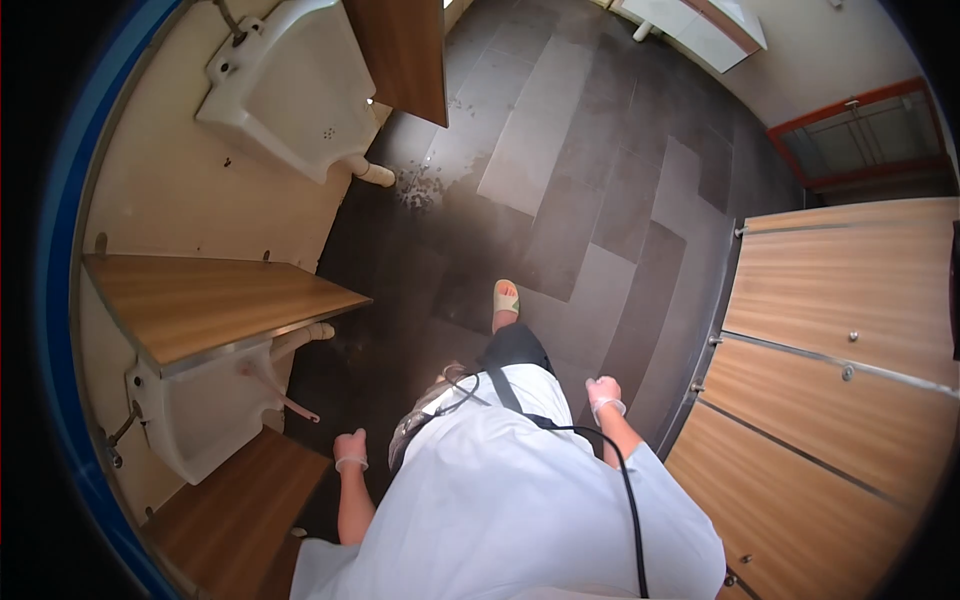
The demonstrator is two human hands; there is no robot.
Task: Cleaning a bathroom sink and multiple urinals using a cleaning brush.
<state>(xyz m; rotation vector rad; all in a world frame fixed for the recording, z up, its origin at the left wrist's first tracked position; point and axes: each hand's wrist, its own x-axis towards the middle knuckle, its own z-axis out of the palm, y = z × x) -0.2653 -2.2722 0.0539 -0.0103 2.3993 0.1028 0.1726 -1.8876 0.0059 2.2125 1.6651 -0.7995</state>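
Observation:
My left hand (pixel 350 448), in a clear glove, hangs at my left side with its fingers curled and no object visible in it. Nearest to it is a pink handle-like rod (pixel 286 397) sticking out of a white wall urinal (pixel 206 416); a gap separates hand and rod. On the other side, my right hand (pixel 604 391) is also gloved and curled, beside my hip above the tiled floor (pixel 517 240). Nothing shows in it, though its palm side is hidden. One foot in a light slipper (pixel 506 298) is visible ahead of my body.
Wood-look partitions (pixel 225 300) flank the urinals along the left wall. A second urinal (pixel 300 97) is further ahead. Water puddles (pixel 421 187) lie on the floor near its drain pipe. Wood-look cubicle panels (pixel 832 285) line the right; a white cabinet (pixel 697 26) stands beyond.

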